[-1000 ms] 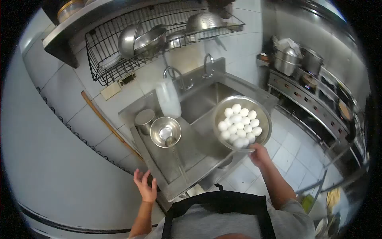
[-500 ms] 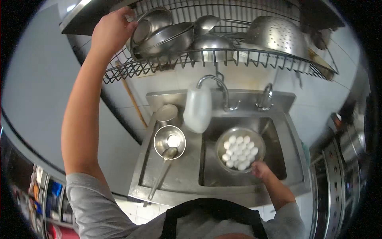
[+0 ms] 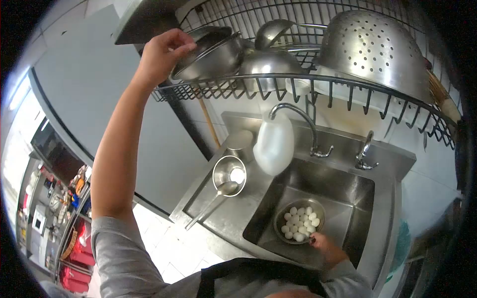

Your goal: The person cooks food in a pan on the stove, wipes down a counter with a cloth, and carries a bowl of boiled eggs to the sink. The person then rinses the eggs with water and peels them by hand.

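My left hand [image 3: 169, 52] is raised to the wire rack, with its fingers closed at the rim of a metal bowl [image 3: 211, 62] that leans among other bowls. Part of that rim is hidden behind the fingers. Low in the sink, my right hand [image 3: 327, 248] grips the near right edge of a round bowl [image 3: 278, 228] containing several white eggs [image 3: 299, 223]. Left of the basin, a small metal bowl [image 3: 218, 169] stands on the counter with something white inside. A long-handled ladle [image 3: 211, 206] rests across its edge.
A perforated metal colander [image 3: 372, 49] and an upturned bowl [image 3: 271, 67] sit on the black wire rack [image 3: 343, 89]. Below are a translucent white jug [image 3: 274, 144], a curved faucet [image 3: 310, 129], a second tap [image 3: 366, 151], a metal can [image 3: 240, 141] and the steel sink [image 3: 338, 186].
The view has turned and shifted, bringing the rack closer. The bowl of eggs now appears lower in the sink, still in my right hand. My left hand remains at the rack's bowls.
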A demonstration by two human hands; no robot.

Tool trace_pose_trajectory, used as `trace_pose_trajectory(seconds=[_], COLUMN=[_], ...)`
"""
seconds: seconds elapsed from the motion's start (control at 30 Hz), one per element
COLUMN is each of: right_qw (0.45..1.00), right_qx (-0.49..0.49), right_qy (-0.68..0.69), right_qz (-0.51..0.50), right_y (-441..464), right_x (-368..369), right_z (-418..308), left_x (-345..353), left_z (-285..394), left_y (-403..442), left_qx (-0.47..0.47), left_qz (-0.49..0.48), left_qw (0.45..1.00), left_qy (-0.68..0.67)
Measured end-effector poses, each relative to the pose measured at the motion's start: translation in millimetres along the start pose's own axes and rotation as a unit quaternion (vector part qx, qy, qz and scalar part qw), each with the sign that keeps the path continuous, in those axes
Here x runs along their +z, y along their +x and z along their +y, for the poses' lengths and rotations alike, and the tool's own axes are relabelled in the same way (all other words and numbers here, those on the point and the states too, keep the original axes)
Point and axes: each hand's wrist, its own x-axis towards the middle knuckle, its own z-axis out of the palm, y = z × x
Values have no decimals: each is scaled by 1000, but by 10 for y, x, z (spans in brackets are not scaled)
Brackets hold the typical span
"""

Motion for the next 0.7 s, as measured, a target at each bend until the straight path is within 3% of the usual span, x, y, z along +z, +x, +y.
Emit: trace_pose_trajectory(seconds=[0.03, 0.17, 0.23, 0.33, 0.43, 0.47, 0.5, 0.53, 0.6, 0.63, 0.7], right_qw=[1000, 999, 996, 993, 994, 979, 970, 948, 939, 925, 825], right_qx=[6, -40, -27, -88, -28, -80, -128, -187, -187, -188, -456], right_qy=[-7, -13, 29, 3, -70, -160, -184, -233, -221, -279, -264], right_qz=[3, 14, 76, 74, 83, 96, 96, 112, 184, 178, 204], right_y=[-106, -279, -319, -476, -316, -662, -329, -1023, -1629, -1997, -2322], right_x=[64, 158, 153, -9, -118, 16, -116, 73, 306, 367, 365], right_z=[-12, 49, 66, 74, -91, -170, -168, -246, -402, -479, -341], left_x=[-103, -335, -386, -346, -287, -245, -201, -167, -75, -26, 11], left_z=[146, -34, -29, -201, -538, -655, -606, -558, -756, -801, -1066], left_y=[-36, -70, -42, -39, -41, 33, 41, -18, -42, -46, 27], left_qx=[-65, -18, -44, -68, -80, -77, -108, -143, -160, -157, -155], left_qz=[-32, -123, -117, -110, -56, -38, 10, 58, 102, 130, 179], left_qw=[997, 992, 990, 981, 978, 975, 972, 965, 951, 943, 936], left_qy=[24, -36, -71, -143, -187, -203, -207, -211, -243, -264, -261])
